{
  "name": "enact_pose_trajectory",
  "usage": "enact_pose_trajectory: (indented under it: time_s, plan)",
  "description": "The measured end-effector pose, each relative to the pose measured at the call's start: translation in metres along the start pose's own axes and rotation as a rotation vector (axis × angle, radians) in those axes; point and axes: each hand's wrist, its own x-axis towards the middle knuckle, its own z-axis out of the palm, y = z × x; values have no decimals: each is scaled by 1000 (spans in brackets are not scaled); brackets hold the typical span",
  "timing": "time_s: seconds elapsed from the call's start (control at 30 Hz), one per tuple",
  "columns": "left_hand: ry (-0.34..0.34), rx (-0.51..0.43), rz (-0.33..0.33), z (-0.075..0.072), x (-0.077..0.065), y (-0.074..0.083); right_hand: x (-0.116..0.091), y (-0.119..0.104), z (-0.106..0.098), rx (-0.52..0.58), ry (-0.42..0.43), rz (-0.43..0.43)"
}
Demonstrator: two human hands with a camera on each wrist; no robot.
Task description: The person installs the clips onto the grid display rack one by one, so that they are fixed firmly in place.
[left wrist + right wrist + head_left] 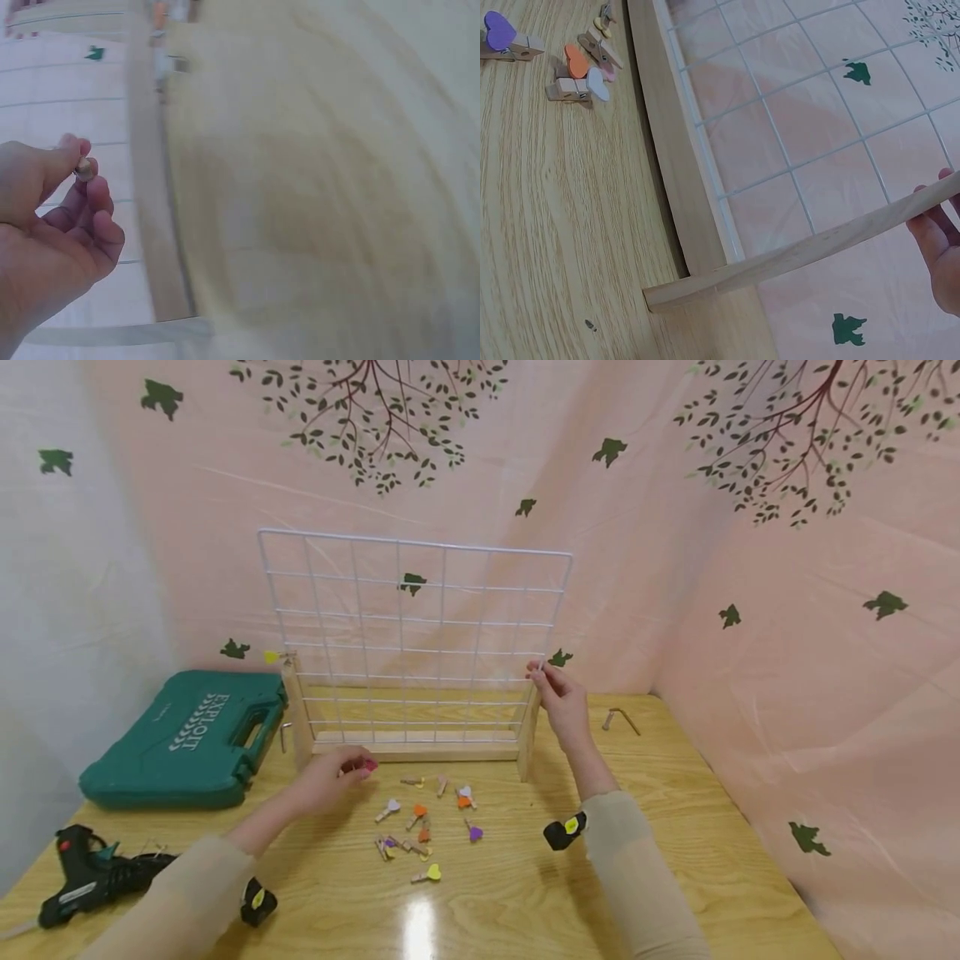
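Observation:
My left hand (330, 781) pinches a small clothespin with a pink heart (370, 765) just in front of the rack. The left wrist view shows the clothespin's wooden end (85, 169) between thumb and fingertips. At the rack's right side, my right hand (566, 703) pinches the edge of the white wire grid (442, 622) by the top of the wooden side post (810, 244). The post partly hides those fingers in the right wrist view. A yellow heart clothespin (273, 657) sits at the left post's top. Several heart clothespins (427, 874) lie scattered on the table.
A green tool case (187, 743) lies left of the rack, with a black glue gun (97, 877) nearer me. A hex key (624, 720) and a bolt (607, 721) lie at the right. Behind hangs a pink printed curtain (615, 568).

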Motion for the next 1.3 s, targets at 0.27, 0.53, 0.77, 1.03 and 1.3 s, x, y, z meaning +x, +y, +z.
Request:
enact_pose_trajectory:
  time_s: [0.27, 0.53, 0.77, 1.03, 1.3]
  plan:
    - [225, -136, -59, -40, -8, 34, 0, 2, -1, 26, -13, 1]
    - [545, -292, -144, -84, -13, 49, 0, 0, -1, 0, -15, 14]
    - [865, -590, -143, -117, -3, 52, -1, -1, -1, 1, -10, 16]
    - [1169, -1041, -172, -137, 19, 44, -2, -2, -2, 13, -16, 8]
    - [1321, -1165, -203, -140, 31, 39, 0, -1, -2, -6, -22, 2]
